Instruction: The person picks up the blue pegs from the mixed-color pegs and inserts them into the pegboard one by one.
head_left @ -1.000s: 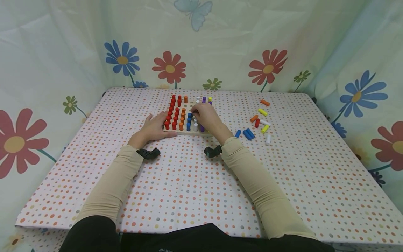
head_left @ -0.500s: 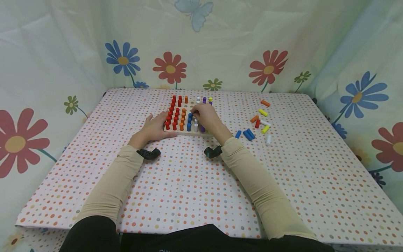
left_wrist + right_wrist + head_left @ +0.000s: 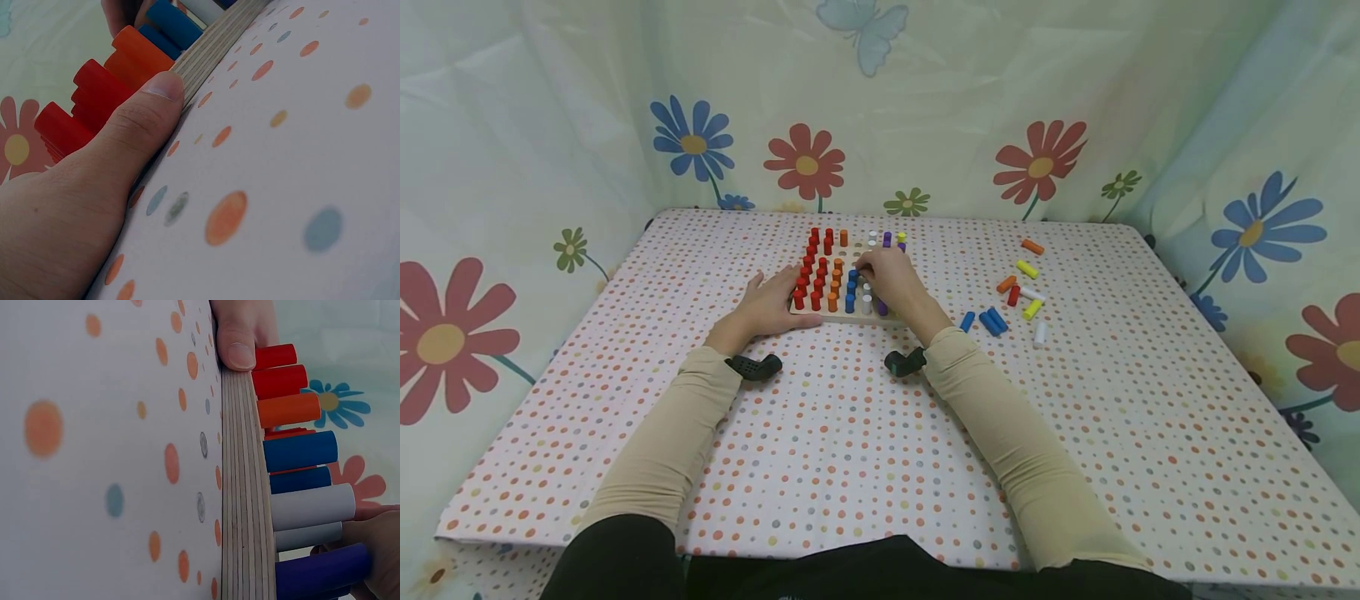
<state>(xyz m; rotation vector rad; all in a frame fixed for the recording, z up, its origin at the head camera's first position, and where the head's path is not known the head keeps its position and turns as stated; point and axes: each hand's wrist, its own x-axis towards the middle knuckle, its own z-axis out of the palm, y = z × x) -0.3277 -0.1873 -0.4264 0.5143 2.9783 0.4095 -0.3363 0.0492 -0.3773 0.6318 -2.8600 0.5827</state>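
Observation:
A wooden pegboard [image 3: 842,317] lies on the table, with upright red pegs [image 3: 816,300], orange pegs [image 3: 832,302], blue pegs [image 3: 850,303], white pegs [image 3: 867,305] and purple pegs in rows from left to right. My left hand [image 3: 772,306] rests along the board's left side, its fingers fairly straight and its thumb [image 3: 153,103] lying against the front edge. Over the right half of the board, my right hand [image 3: 891,279] pinches a blue peg [image 3: 853,276] at its fingertips, behind the front blue pegs. The back of this hand hides part of the purple columns.
Loose pegs lie right of the board: several blue pegs [image 3: 989,322], white ones [image 3: 1039,334], yellow ones [image 3: 1027,268], orange ones [image 3: 1032,246] and a red one [image 3: 1013,295]. The dotted tablecloth [image 3: 820,450] covers the table. A flowered curtain [image 3: 925,108] stands behind.
Almost nothing moves. My right hand stays at the blue peg, its wrist shifting very slightly left. The left hand keeps its place at the board.

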